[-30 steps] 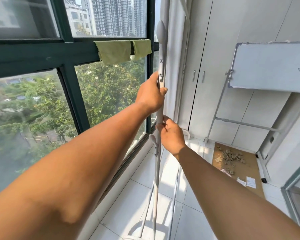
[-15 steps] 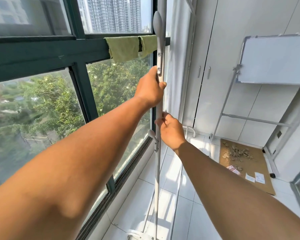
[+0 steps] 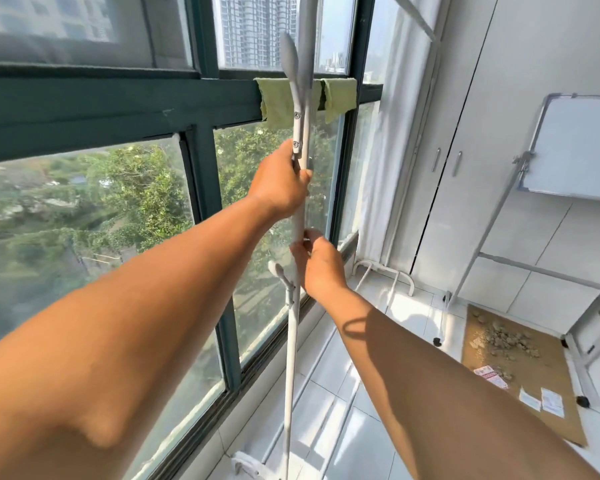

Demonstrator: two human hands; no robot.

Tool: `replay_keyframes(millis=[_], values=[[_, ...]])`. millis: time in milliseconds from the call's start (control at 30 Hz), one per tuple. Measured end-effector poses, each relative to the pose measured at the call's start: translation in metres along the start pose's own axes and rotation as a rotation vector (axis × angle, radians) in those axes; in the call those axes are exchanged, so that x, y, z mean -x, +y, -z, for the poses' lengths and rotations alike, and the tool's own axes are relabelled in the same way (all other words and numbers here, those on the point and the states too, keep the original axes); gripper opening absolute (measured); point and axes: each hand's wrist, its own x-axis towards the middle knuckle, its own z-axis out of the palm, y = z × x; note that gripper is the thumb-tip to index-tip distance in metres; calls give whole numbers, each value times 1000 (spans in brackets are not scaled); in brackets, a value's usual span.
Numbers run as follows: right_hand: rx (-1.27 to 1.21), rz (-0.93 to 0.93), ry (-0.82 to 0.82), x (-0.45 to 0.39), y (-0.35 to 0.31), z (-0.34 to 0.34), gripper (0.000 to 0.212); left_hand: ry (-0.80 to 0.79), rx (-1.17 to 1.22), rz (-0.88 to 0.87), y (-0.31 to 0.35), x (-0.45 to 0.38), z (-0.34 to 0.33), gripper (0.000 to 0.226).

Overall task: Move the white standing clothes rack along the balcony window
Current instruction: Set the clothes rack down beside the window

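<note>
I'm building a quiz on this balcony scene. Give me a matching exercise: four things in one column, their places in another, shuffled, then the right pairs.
Things:
1. left hand
2. right hand
3. green cloth
4. cardboard

Places:
A. flat on the floor tiles
B. draped over the window frame's bar
C. higher on the rack pole
D. lower on the rack pole

Pairs: 1-C, 2-D, 3-B, 4-A
</note>
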Motion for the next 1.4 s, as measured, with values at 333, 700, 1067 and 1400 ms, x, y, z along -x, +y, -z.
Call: replay_keyframes(millis=[333, 700, 1067, 1400], values=[[146, 76, 15, -14, -5, -42, 17, -41, -10, -23, -38, -24, 19, 47], [156, 161, 96, -20, -6, -76, 11, -114, 97, -42, -66, -44, 38, 50], [267, 120, 85, -22, -9, -73, 25, -142, 153, -54, -69, -49, 37, 42], [288, 98, 108, -23, -34, -76, 36, -277, 192, -36, -54, -44, 56, 37]])
